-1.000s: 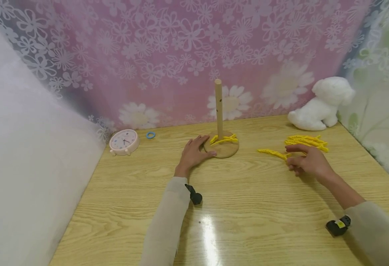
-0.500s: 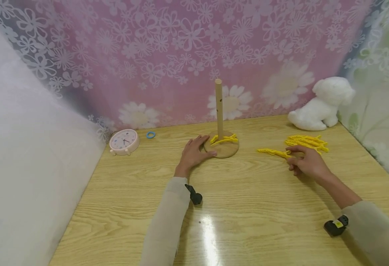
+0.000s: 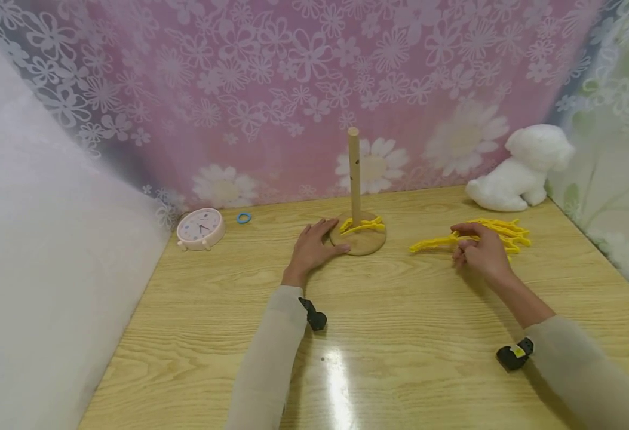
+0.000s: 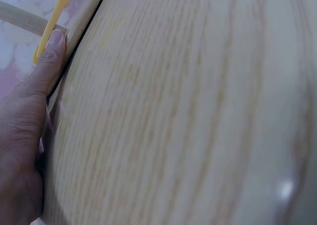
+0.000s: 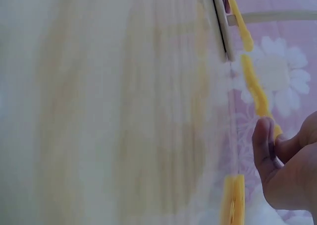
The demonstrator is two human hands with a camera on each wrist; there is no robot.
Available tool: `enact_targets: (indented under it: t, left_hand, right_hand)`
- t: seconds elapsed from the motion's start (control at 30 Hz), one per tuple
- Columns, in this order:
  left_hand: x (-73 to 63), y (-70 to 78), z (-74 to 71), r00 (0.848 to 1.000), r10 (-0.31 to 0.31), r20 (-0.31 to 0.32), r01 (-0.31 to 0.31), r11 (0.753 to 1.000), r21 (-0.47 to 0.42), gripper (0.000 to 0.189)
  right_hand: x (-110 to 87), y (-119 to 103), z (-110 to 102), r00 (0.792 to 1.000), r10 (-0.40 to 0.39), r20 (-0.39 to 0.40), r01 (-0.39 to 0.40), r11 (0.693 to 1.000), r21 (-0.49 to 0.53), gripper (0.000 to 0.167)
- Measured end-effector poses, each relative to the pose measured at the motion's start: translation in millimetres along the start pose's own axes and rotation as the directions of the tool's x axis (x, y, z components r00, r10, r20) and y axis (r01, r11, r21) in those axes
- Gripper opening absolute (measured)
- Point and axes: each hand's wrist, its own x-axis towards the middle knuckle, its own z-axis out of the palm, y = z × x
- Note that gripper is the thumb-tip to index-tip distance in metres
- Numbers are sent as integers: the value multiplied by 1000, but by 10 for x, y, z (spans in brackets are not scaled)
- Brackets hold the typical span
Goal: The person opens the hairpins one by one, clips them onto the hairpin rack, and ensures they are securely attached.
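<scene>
A wooden stand has a round base (image 3: 365, 243) and an upright post (image 3: 354, 173). My left hand (image 3: 311, 251) holds the base at its left rim, the thumb lying along its front edge. On the base, around the foot of the post, lies a yellow hair clip (image 3: 370, 225). To the right, my right hand (image 3: 483, 251) pinches another long yellow hair clip (image 3: 429, 243) by its rear end, tip pointing left at the stand. In the right wrist view this held clip (image 5: 255, 88) is clear of the table. Several more yellow clips (image 3: 508, 230) lie piled behind that hand, partly hidden.
A pink alarm clock (image 3: 201, 229) lies at the far left of the wood-grain table (image 3: 400, 334), beside a small blue ring (image 3: 244, 218). At the back right sits a white plush dog (image 3: 524, 167). A flowered curtain (image 3: 292, 89) closes off the back.
My right hand has lifted the separate yellow hair clip and moved a little left with it. The left hand and the stand have stayed put.
</scene>
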Motion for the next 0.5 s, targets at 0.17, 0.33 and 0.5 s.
enact_targets:
  t: [0.17, 0.33, 0.5]
  left_hand:
    - [-2, 12, -4, 1000, 6, 10, -6, 1000, -13, 91]
    - [3, 10, -7, 1000, 12, 3, -12, 1000, -4, 92]
    - [9, -15, -6, 1000, 18, -7, -18, 1000, 7, 92]
  right_hand:
    - [39, -102, 113, 1000, -4, -28, 6, 998, 67, 42]
    - [94, -193, 207, 997, -4, -75, 11, 996, 84, 37]
    - [185, -246, 310, 992, -1, -122, 14, 995, 102, 32]
